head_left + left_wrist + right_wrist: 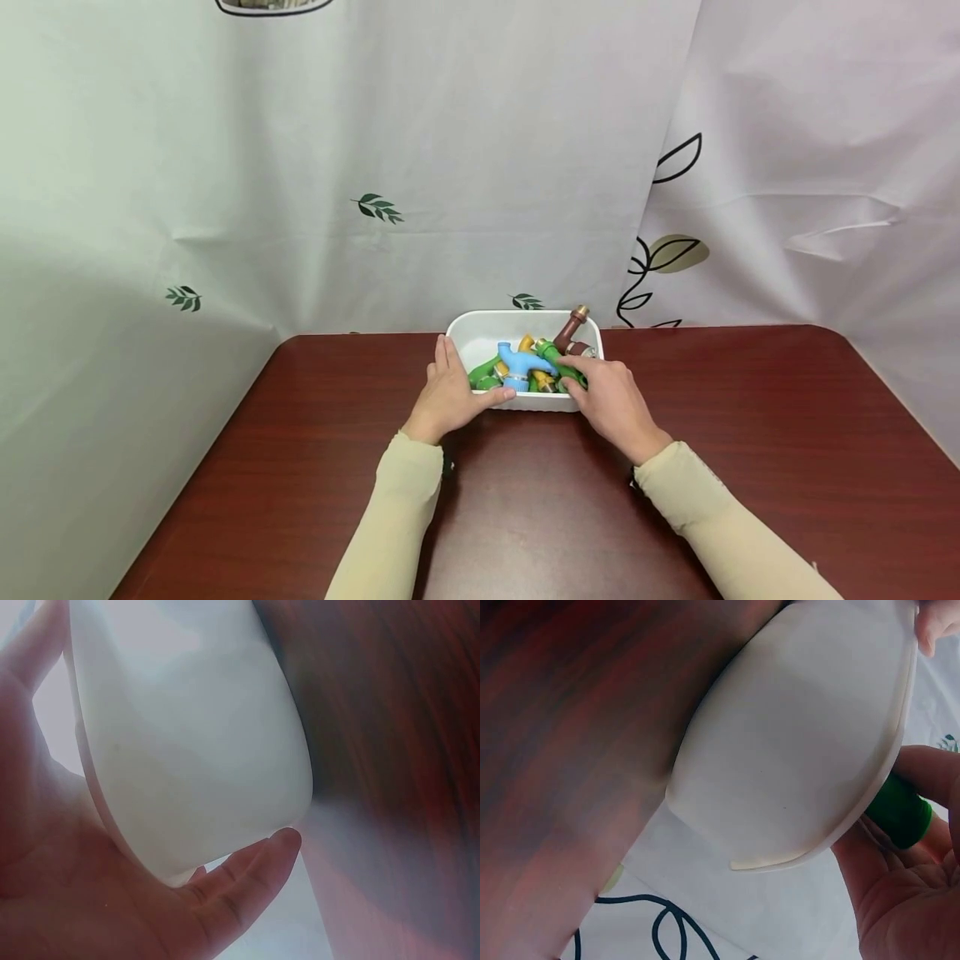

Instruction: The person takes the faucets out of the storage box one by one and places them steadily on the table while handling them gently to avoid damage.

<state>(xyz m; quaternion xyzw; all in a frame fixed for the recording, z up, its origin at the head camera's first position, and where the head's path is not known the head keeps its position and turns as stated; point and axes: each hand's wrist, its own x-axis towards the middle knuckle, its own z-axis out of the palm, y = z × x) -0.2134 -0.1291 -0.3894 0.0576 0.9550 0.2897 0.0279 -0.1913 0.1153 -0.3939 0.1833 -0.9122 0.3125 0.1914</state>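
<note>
A white plastic tub (474, 325) at the far edge of the table holds several coloured plastic taps. My left hand (448, 390) grips its near left corner, the thumb along the front rim and the fingers against the left end wall. Just inside lies a blue tap (521, 362), with a green tap (483, 375) left of it. My right hand (611, 396) pinches another green tap (901, 814) between thumb and fingers over the tub's right side. Behind that, a brown tap (573, 332) with a brass end leans on the rim. Yellow taps (527, 343) are partly hidden underneath.
The dark red wooden table (315, 467) spreads to both sides and in front of the tub. A pale curtain (480, 167) printed with leaves hangs behind the table's far edge.
</note>
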